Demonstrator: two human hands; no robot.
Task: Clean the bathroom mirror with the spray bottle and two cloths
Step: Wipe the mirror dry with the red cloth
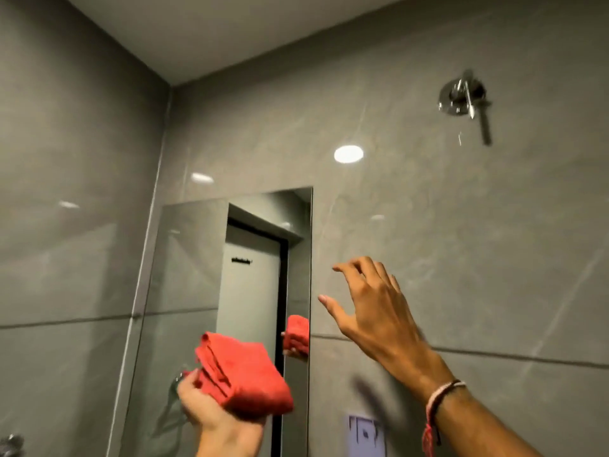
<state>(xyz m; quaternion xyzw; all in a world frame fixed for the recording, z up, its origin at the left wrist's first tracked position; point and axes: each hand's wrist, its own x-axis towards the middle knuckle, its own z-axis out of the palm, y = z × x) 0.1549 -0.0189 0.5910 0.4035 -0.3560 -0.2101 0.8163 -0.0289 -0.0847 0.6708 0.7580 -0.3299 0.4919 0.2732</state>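
Between the two raised hands stands the tall frameless mirror (pixel 197 291), fixed to a grey tiled wall (pixel 461 242), its right edge running down just left of the right hand (pixel 372 308) and behind the left hand (pixel 204 407). One red folded cloth (pixel 240 374) is in view, gripped from below in the left hand, whose fingers curl around its lower left corner; the cloth sits in front of the mirror's lower part, and whether it touches the glass cannot be told. A second patch of red shows in the glass just right of the cloth, with a bit of a hand under it: that is the reflection, not another cloth. The right hand holds nothing; its fingers are spread and slightly bent, thumb out toward the mirror edge, hovering before the tile to the right of the glass. One red-and-white thread bracelet (pixel 441 400) circles the right wrist. Above the right hand, well apart from it, one chrome wall fitting (pixel 464 97) juts from the tile, blurred. Below the right forearm a pale switch plate (pixel 364 433) is set in the wall. Reflected in the mirror above the left hand is one grey door (pixel 250 275) with a dark frame.
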